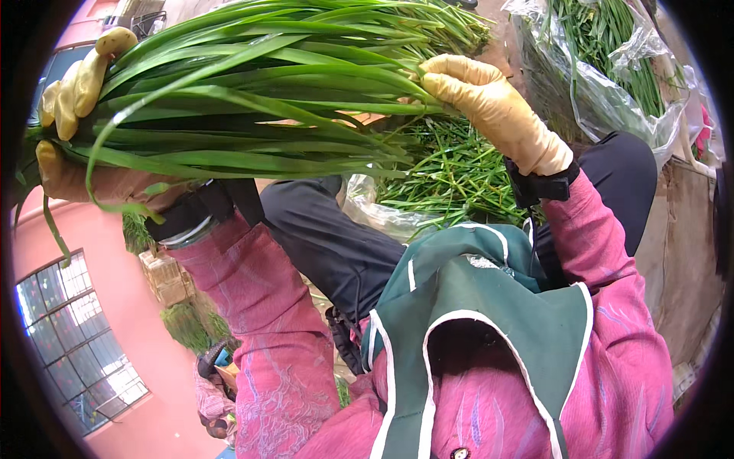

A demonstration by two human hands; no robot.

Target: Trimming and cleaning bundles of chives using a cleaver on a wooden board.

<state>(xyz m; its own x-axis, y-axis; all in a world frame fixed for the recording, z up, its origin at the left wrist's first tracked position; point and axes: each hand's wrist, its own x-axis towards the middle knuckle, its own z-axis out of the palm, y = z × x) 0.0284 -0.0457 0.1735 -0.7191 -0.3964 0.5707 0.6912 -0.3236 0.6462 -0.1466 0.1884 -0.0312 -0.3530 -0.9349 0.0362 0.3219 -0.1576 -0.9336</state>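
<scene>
A thick bunch of long, flat green garlic chives (252, 99) stretches across the upper left, held up before me. My left hand (86, 84), in a pale yellow glove, wraps its fingers round the left end of the bunch. At the other end my right hand (493, 103), gloved the same way, pinches the thin ends of some blades between thumb and fingers. One loose blade arcs down over the left wrist. Beneath the bunch, between my legs, lies a heap of loose green blades (466, 176) on clear plastic.
To the far right stands a clear plastic bag (589, 115) stuffed with more green blades. More bundled greens (183, 325) lie at the left by a pink wall (164, 398) with a barred window (80, 340). Another person (214, 394) is at the lower left.
</scene>
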